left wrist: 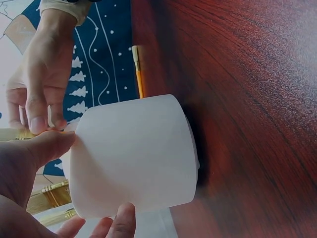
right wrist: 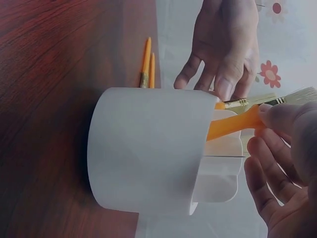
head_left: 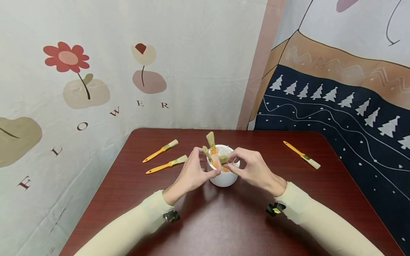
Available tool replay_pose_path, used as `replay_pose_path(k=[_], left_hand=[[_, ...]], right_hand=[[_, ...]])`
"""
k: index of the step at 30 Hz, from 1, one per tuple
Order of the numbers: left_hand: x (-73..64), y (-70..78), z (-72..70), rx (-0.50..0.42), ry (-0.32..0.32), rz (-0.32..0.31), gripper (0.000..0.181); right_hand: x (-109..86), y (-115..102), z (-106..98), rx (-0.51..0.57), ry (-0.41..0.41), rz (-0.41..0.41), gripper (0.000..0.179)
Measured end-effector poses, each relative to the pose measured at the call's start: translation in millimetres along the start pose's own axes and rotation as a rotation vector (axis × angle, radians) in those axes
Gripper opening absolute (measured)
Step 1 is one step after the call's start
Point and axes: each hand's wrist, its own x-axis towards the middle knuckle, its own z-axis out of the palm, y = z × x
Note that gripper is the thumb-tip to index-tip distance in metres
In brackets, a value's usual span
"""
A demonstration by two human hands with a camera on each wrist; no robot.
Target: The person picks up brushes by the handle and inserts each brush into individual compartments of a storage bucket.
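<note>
A white round pot [head_left: 224, 179] with inner dividers [right wrist: 218, 186] stands on the table. My left hand [head_left: 193, 170] holds it from the left, thumb at the near rim and fingers around the far side. My right hand [head_left: 253, 167] pinches a paintbrush [right wrist: 235, 124] by its orange handle, just below the ferrule. That handle points down into the pot, its lower end hidden by the wall. Two more paintbrushes stand bristles-up in the pot, one upright at the back [head_left: 210, 140] and one leaning left [head_left: 207, 153].
Two yellow-handled paintbrushes, one farther back [head_left: 160, 150] and one nearer [head_left: 167, 164], lie on the left of the dark red table [head_left: 211, 227]. Another paintbrush [head_left: 301, 154] lies at the right. Printed cloths [head_left: 198, 64] hang behind the table's back edge.
</note>
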Motion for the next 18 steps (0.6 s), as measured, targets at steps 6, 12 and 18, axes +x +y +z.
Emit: replay_pose_path(k=[6,12,18], left_hand=[[-0.2,-0.9,-0.8,-0.004,0.001,0.013,0.080],[-0.2,-1.2,-1.3,0.003,-0.001,0.016,0.080],[-0.3,-0.8,-1.6,-0.003,-0.010,0.012,0.080]], right_hand=[[-2.3,0,4,0.005,-0.039,0.013,0.029],[-4.6,-1,7,-0.007,-0.071,0.049,0.027],[-6.9,1,11,-0.020,-0.062,0.013,0.028]])
